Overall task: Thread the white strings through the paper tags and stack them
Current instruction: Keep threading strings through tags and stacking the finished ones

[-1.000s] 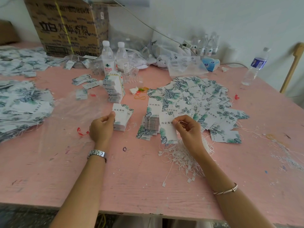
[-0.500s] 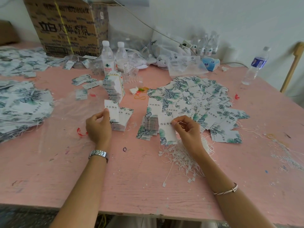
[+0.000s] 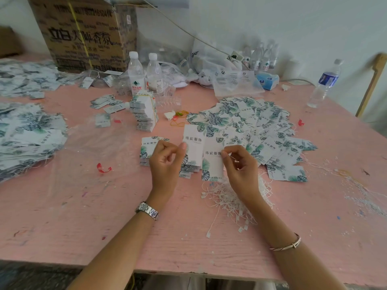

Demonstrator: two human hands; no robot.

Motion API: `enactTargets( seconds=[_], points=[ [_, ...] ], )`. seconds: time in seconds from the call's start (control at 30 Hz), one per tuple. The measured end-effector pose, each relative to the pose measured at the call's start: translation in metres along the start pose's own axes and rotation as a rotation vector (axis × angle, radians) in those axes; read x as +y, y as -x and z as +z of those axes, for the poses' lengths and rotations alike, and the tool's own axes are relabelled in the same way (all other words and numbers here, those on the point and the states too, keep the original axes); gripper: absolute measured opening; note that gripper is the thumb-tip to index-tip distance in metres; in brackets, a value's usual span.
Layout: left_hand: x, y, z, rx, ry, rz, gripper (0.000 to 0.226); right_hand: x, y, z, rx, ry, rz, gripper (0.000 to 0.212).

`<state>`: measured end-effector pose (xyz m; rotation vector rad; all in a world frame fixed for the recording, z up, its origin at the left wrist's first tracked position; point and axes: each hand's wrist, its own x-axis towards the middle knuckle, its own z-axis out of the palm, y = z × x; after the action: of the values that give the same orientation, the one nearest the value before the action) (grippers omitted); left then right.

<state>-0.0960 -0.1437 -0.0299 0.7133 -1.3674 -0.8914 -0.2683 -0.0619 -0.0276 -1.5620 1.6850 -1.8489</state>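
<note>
1. Left hand (image 3: pixel 165 164): I see the thumb and forefinger pinching the left edge of the far tag (image 3: pixel 193 149), with the other fingers curled.
2. Right hand (image 3: pixel 240 168): the fingertips are clamped on the upper right edge of the near tag (image 3: pixel 211 164). I can't tell if a string sits in that pinch.
3. The two tags are side by side with their edges overlapping, above a short stack (image 3: pixel 188 169) on the pink table (image 3: pixel 83 216). I can't tell whether they touch it.
4. A second short stack (image 3: pixel 146 146) sits just left of the left hand, partly hidden by it.
5. The white strings (image 3: pixel 232 201) lie in a tangled heap under the right wrist.
6. The loose tag spread (image 3: pixel 257 124) fans out behind the right hand.
7. A tall banded stack (image 3: pixel 144 114) stands farther back, with two water bottles (image 3: pixel 136 76) behind it. A cardboard box (image 3: pixel 83 34) is at back left.
8. Tag heaps (image 3: pixel 27 135) sit at far left with strings trailing. A red scrap (image 3: pixel 103 168) lies between them and the left hand.
9. There is a watch (image 3: pixel 147 210) on the left wrist and a bracelet (image 3: pixel 287 244) on the right forearm.
</note>
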Motion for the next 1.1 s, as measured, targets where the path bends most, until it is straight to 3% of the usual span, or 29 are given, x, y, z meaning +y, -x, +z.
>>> enactTargets(
  seconds=[0.27,0.57,0.8,1.1],
  points=[
    [-0.003,0.016,0.012,-0.061,-0.122,-0.016,0.023,-0.007,0.004,0.006,0.012,0.052,-0.136,0.005],
    [-0.002,0.022,0.016,-0.184,-0.12,-0.04,0.016,-0.008,0.006,0.008,0.024,0.066,-0.134,0.005],
    [-0.002,0.024,0.018,-0.195,-0.109,-0.023,0.026,-0.009,0.006,0.008,0.041,0.061,-0.138,0.008],
    [-0.005,0.028,0.022,-0.24,-0.166,0.002,0.019,-0.009,0.006,0.007,0.054,0.066,-0.126,0.008]
  ],
)
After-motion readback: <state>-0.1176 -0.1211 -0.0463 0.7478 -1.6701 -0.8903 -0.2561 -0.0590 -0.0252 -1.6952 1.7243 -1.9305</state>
